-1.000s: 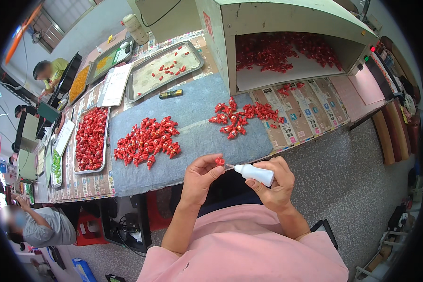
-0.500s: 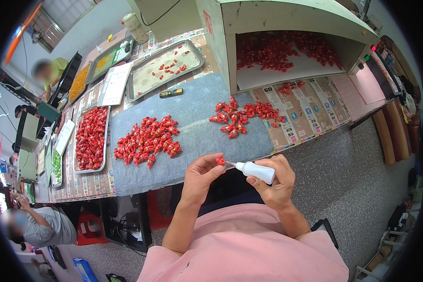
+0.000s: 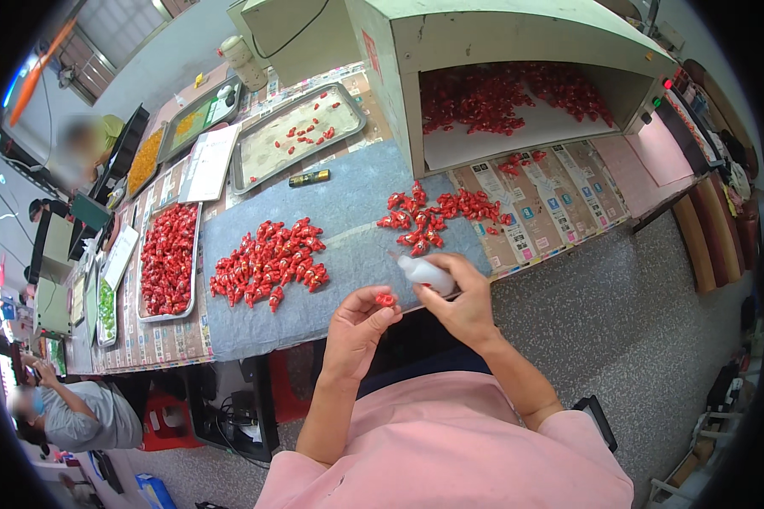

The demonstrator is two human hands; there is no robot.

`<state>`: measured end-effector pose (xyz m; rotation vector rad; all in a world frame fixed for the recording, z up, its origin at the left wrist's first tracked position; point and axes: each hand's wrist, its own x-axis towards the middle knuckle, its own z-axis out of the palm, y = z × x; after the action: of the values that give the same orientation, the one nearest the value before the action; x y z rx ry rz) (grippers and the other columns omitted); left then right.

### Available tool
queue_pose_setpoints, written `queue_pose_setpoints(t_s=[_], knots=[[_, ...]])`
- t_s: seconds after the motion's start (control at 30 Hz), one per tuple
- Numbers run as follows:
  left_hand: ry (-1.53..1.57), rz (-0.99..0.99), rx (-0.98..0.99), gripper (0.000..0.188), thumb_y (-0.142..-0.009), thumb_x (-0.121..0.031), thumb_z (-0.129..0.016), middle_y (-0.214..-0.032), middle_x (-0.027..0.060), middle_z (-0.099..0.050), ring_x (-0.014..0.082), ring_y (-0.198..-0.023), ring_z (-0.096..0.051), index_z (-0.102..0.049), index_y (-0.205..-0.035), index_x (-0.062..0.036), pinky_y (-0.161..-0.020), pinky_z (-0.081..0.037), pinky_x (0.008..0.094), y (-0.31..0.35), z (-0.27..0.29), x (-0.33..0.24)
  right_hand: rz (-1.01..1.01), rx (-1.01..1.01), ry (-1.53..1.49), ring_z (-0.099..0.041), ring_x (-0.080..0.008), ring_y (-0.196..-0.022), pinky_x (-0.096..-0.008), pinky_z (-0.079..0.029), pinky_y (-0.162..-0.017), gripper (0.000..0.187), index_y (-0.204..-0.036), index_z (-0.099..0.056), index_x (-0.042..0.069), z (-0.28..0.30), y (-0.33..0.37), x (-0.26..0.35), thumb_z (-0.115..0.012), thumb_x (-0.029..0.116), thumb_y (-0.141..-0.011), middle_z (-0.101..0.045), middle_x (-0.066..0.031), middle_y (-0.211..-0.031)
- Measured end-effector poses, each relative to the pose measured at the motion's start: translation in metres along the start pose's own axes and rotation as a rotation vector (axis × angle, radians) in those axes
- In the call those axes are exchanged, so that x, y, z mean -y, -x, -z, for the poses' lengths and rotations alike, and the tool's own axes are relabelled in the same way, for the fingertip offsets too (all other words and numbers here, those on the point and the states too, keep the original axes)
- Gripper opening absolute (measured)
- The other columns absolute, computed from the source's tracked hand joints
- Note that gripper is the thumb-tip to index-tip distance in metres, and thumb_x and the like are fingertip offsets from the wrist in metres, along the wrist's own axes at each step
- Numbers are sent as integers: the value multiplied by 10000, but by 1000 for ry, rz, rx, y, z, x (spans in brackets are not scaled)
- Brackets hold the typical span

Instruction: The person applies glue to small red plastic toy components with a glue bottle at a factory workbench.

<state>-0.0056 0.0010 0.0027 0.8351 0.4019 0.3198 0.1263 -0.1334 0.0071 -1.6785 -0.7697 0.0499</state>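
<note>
My left hand [image 3: 356, 327] pinches one small red piece [image 3: 386, 299] between thumb and fingertips, just off the table's front edge. My right hand [image 3: 463, 301] grips a small white squeeze bottle [image 3: 424, 273], its nozzle tilted up and to the left, a little apart from the red piece. On the grey-blue mat [image 3: 348, 220] in front of me lie two heaps of the same red pieces: a large one [image 3: 267, 261] to the left and a smaller one [image 3: 433, 212] to the right.
A pale green box cabinet [image 3: 484, 42] holds many red pieces inside. Metal trays [image 3: 168, 259] [image 3: 297, 136] stand left and behind, with a small dark bottle [image 3: 310, 177] between. Other people sit at the far left [image 3: 76, 416] and back left [image 3: 85, 140].
My right hand has swung the bottle's nozzle up and away from the red piece, which my left hand still holds in the same place.
</note>
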Motion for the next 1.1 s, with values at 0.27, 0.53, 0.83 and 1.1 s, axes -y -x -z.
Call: queue_pose_setpoints(t_s=[0.27, 0.53, 0.83, 1.1], knots=[[3, -32, 24, 309, -855, 52, -676, -1020, 97, -666, 183, -922, -668, -596, -1146, -11, -854, -565, 311, 6, 0, -1, 9, 77, 18, -651, -300, -975, -386, -486, -888, 402, -1128, -618, 57, -29, -10, -6, -764, 93, -755, -684, -127, -1023], [-3, -9, 27, 298, -847, 44, -692, -1008, 86, -664, 162, -905, -660, -607, -1129, -2, -849, -564, 306, 10, -2, 1, 222, -186, 427, -582, -303, -1049, -403, -460, -920, 299, -1061, -679, 50, 40, -16, -19, -707, 29, -764, -661, -104, -1092], [-31, 49, 57, 283, -851, 27, -691, -1025, 89, -670, 172, -922, -663, -619, -1122, -14, -831, -565, 305, 11, -13, 8, 162, -155, 652, -609, -312, -904, -399, -500, -811, 189, -981, -702, 47, 68, -37, -53, -681, 26, -794, -690, -107, -969], [-67, 26, 34, 275, -848, 54, -693, -1040, 85, -672, 159, -943, -656, -629, -1109, -8, -866, -553, 288, 10, -14, 12, -173, 143, -196, -605, -100, -780, -248, -484, -686, 107, -986, -682, 33, 42, 8, 0, -652, 77, -893, -656, -38, -913]])
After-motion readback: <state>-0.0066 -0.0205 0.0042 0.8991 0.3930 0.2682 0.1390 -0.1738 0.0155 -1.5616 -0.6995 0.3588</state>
